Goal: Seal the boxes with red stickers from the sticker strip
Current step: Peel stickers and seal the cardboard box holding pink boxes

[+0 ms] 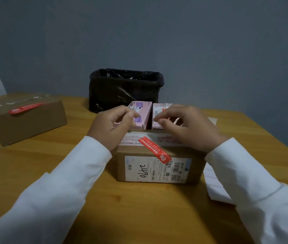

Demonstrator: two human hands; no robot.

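I am looking down over both white-sleeved arms at the wooden desk (34, 173), where a brown cardboard box with a white shipping label (159, 166) is sitting directly near me, already carrying a red rectangular sticker (154, 149) that is running diagonally across its top edge and folding down onto the near face. My left hand (111, 126) is hovering over the far left corner of that box with the fingers loosely curled and, as far as I can tell, gripping nothing; my right hand (183, 125) is hovering over the far right part, fingers bent toward the thumb, and I cannot tell whether it is pinching anything. Just beyond the fingertips two pink cartons (142, 114) are standing side by side, touching the far side of the brown box, and I am judging them to be the next ones needing seals. The white sticker strip (215, 187) is lying on the desk to the right of the box, its long axis running near to far, partly under my right sleeve, so my right hand is the nearer one for peeling. A second sealed cardboard box (25, 120) is resting far left, and a bin lined with a black bag (125, 88) is standing beyond the cartons.
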